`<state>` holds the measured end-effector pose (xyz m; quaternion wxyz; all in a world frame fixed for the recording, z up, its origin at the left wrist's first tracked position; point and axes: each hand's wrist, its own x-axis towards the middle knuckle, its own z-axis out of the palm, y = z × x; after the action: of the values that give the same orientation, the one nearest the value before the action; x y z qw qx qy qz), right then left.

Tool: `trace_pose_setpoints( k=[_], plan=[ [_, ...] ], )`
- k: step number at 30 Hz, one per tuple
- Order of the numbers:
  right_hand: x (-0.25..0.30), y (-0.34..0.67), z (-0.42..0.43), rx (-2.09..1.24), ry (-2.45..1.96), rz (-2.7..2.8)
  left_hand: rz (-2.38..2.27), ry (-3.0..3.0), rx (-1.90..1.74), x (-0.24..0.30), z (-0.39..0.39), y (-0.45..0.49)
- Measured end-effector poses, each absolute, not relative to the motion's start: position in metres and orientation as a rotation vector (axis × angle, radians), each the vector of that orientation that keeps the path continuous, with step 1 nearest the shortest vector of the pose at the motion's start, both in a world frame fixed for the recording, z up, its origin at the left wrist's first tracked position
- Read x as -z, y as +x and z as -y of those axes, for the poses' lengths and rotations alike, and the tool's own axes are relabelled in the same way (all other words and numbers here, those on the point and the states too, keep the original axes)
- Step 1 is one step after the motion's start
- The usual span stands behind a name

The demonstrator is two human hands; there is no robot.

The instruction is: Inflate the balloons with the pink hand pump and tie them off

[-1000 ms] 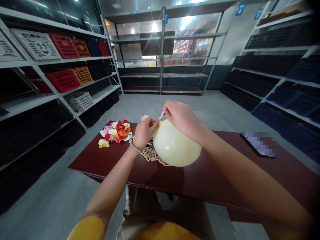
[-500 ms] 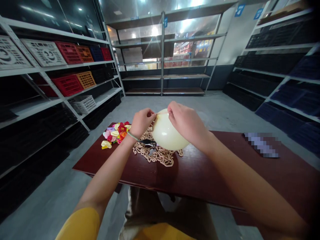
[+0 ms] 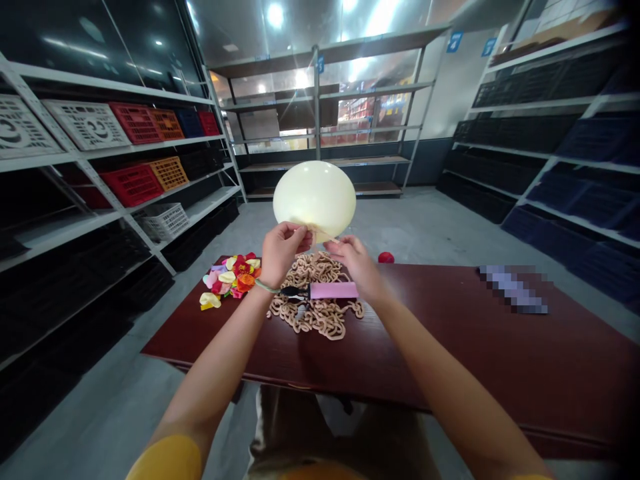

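A round, inflated pale-yellow balloon (image 3: 314, 199) is held up over the far edge of the table, its neck end down. My left hand (image 3: 284, 252) pinches it at the neck, thumb against fingers. At the right side of the neck, the closed fingertips of my right hand (image 3: 354, 261) draw a thin pale strand of it sideways. Beneath both hands lies a heap of tan looped cord (image 3: 323, 323). On that heap rests a pink hand pump (image 3: 334, 290) with a black end, touched by neither hand.
Several flat coloured balloons (image 3: 235, 277) are piled at the left of the dark red table (image 3: 415, 333). A blurred-out flat object (image 3: 513, 289) lies at the right. Something round and red (image 3: 385, 257) shows at the far edge. Shelves with crates (image 3: 137, 123) stand around.
The balloon has swung upward and away, from neck up between my hands to neck down above them. My right hand has moved lower, uncovering the pink pump.
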<state>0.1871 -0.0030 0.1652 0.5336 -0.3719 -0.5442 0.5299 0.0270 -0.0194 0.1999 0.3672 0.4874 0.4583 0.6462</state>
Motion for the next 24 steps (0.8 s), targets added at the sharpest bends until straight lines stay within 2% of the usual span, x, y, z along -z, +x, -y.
trace_pose_setpoints(
  k=[3, 6, 12, 14, 18, 20, 22, 24],
  plan=[
    [-0.160, 0.171, 0.004, -1.526, -0.824, 1.125, -1.190, 1.312, -1.660, -0.195, 0.018, 0.029],
    [-0.158, 0.161, 0.007, -1.632, -0.830, 1.116, -1.243, 1.373, -1.676, -0.189, 0.017, 0.029],
    [-0.156, 0.166, 0.023, -1.530, -0.886, 1.042, -1.297, 1.302, -1.667, -0.173, 0.015, 0.028],
    [-0.162, 0.178, 0.030, -1.332, -0.926, 1.154, -1.296, 1.267, -1.648, -0.166, 0.013, 0.029],
    [-0.186, 0.208, 0.033, -0.382, -1.108, 1.716, -1.238, 1.254, -1.598, -0.159, 0.012, 0.036],
    [-0.197, 0.223, 0.029, -0.039, -1.150, 1.873, -1.191, 1.238, -1.571, -0.160, 0.014, 0.040],
    [-0.203, 0.235, 0.023, 0.106, -1.198, 1.916, -1.129, 1.235, -1.511, -0.163, 0.020, 0.043],
    [-0.205, 0.245, 0.018, 0.098, -1.263, 1.871, -1.049, 1.257, -1.437, -0.166, 0.028, 0.045]
  ],
)
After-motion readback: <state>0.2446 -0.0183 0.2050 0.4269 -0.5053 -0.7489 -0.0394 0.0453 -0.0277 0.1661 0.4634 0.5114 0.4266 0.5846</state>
